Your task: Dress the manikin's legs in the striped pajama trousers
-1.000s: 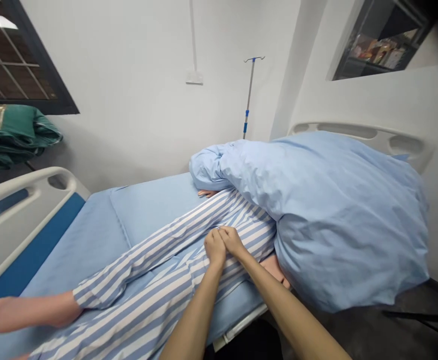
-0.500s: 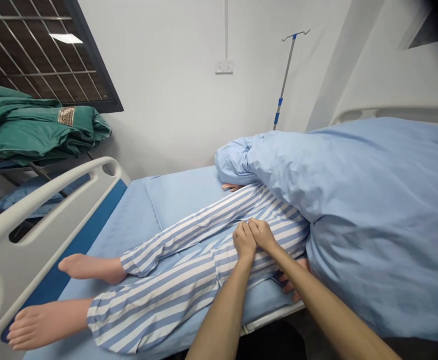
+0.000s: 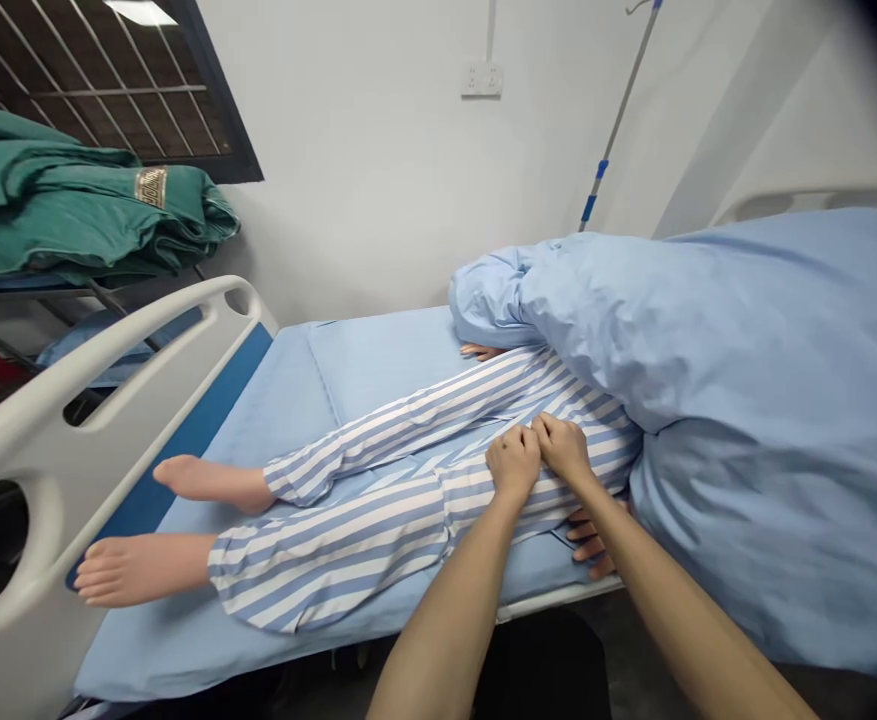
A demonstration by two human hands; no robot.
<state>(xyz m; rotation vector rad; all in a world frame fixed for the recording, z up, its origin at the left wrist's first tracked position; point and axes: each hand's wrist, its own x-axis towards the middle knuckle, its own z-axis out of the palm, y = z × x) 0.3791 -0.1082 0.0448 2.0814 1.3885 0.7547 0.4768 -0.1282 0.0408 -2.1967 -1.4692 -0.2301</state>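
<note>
Wrists of the left hand (image 3: 514,460) and right hand (image 3: 563,447) have spread slightly since a second ago, leaving the fists more side by side, their index fingers about touching. Sight has also swung toward the bed's foot end, so the near foot (image 3: 149,570) and far foot (image 3: 213,483) of the lying figure, cut off then, show whole now. Both hands are curled closed on the upper part of the striped trousers (image 3: 363,525); whether fabric is pinched in the fingers I cannot tell. That keeps the work, as I judge it, at the hip end of the cloth. These trousers lie lengthwise on the mattress (image 3: 385,350), one leg along its near edge, the other toward its middle. Most in the way is the bunched quilt (image 3: 745,360), covering the figure's upper body and drooping over the near edge just beside the right hand. The figure's near hand (image 3: 588,540) lies at that edge, partly behind the right forearm; its far hand (image 3: 481,352) peeks from the quilt. A footboard (image 3: 108,470) closes the foot end, with green cloth (image 3: 85,210) beyond it; a drip pole (image 3: 622,110) stands past the far edge.
</note>
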